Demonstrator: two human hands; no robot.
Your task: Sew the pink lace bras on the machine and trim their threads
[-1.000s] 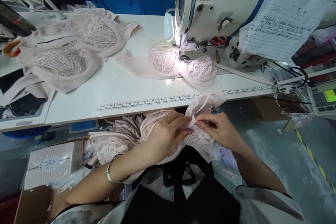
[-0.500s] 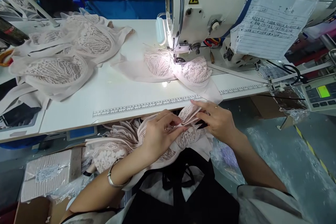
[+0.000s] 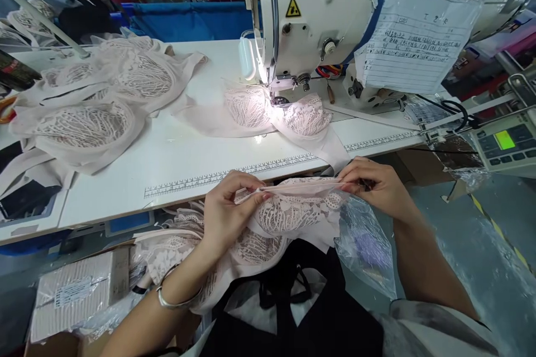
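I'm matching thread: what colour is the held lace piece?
The lace piece is pale pink; head view shows it best.

At the front edge of the white table [image 3: 188,153], the left hand [image 3: 228,201] and right hand [image 3: 379,187] pinch a pale pink lace bra [image 3: 288,215] — its border stretched straight between them — while a white metal sewing machine [image 3: 310,28] stands over another pale lace bra [image 3: 307,117].

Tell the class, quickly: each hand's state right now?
Left hand: closed, pinching the lace garment at its edge.
Right hand: closed, pinching the same edge farther along.

Textured lace bra [image 3: 288,216]; glossy tabletop [image 3: 196,150]; shiny metal bangle [image 3: 162,300].
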